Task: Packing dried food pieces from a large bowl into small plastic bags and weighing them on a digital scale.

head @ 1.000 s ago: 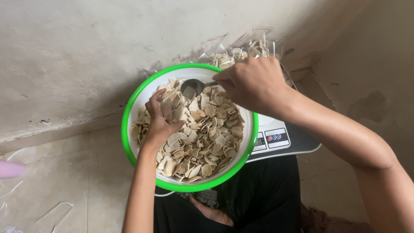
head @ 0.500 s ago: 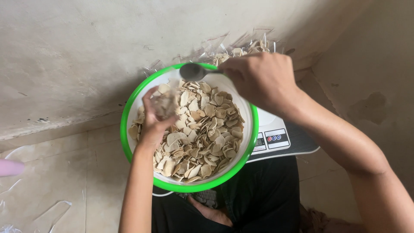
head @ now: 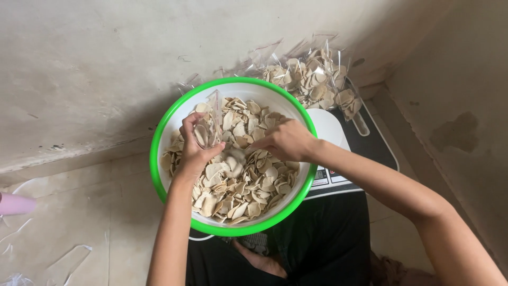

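Observation:
A white bowl with a green rim (head: pixel 159 137) is full of pale, flat crackers (head: pixel 238 185). Over its left side my left hand (head: pixel 193 151) holds a small clear plastic bag (head: pixel 209 124) upright, with a few crackers inside it. My right hand (head: pixel 286 140) reaches in from the right and grips a metal spoon (head: pixel 234 156). The spoon's blurred bowl is down among the crackers, just beside the bag.
Several filled clear bags of crackers (head: pixel 312 79) lie against the wall behind the bowl. A white and black kitchen scale (head: pixel 338 159) sits to the right. A pink object (head: pixel 13 204) and loose empty bags (head: pixel 63 259) are on the floor at left. A bare foot (head: pixel 259 259) shows below.
My right hand has come down from the bowl's far rim and dipped the spoon into the crackers at the middle. My left hand still holds the bag, now slightly higher.

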